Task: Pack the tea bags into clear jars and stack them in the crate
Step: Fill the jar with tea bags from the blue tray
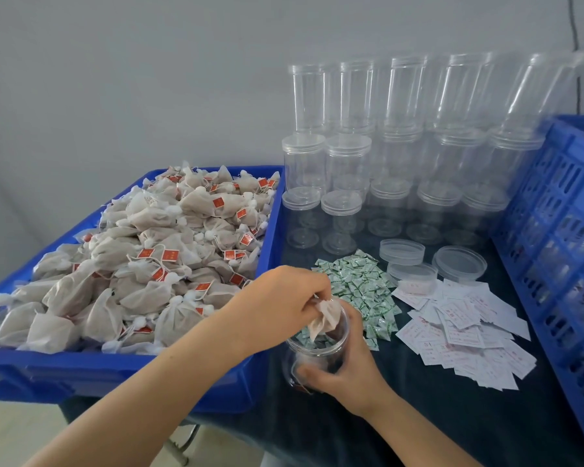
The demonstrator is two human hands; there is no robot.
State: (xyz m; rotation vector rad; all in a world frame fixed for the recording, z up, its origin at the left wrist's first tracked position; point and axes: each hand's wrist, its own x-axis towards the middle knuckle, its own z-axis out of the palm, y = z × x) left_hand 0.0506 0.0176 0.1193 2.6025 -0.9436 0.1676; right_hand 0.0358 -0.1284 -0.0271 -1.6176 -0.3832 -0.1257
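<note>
A clear open jar (312, 357) stands on the dark table near the front. My right hand (346, 362) grips its side. Over the jar's mouth my left hand (284, 298) pinches a beige tea bag (324, 318), which hangs partly inside the jar. A heap of tea bags (142, 257) with red tags fills a blue bin (115, 372) on the left. On the right stands a blue slotted crate (553, 230).
Stacked empty clear jars (385, 156) line the back of the table. Loose lids (415, 261) lie in front of them. A pile of small green-and-white sachets (361, 288) and a pile of white paper slips (462, 332) lie right of the held jar.
</note>
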